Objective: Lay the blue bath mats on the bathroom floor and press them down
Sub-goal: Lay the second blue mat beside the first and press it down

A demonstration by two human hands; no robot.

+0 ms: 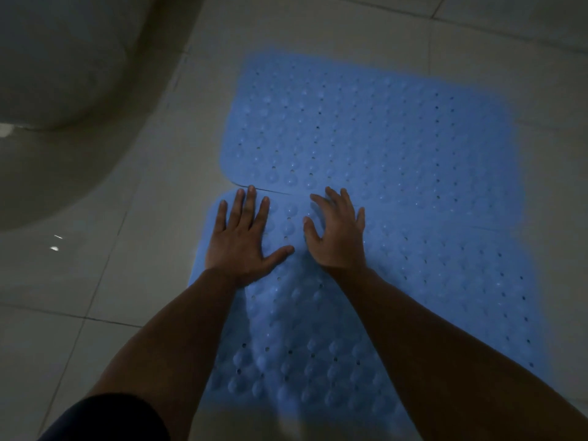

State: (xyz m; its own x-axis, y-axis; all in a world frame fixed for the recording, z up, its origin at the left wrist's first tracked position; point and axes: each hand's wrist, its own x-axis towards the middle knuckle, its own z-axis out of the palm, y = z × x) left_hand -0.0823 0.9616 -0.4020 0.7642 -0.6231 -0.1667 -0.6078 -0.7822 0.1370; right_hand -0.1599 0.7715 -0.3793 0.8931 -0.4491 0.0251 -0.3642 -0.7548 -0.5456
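Tiled floor (pixel 133 192), two blue mats (pixel 366 148) end-to-end lengthwise away; hands (pixel 286 230) open, flat on near mat.

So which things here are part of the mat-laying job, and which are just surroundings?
Part of the job:
- near blue mat, under both hands
- far blue mat, meeting the near one at a seam
- left hand, flat on the near mat
- right hand, fingers spread on it
- tiled floor

Surroundings:
- pale rounded fixture, upper left

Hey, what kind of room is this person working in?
Most likely a bathroom. The floor is pale glossy tile, two blue rubber bath mats with drain holes lie on it, and a rounded white fixture, probably a toilet or basin base, stands at the left.
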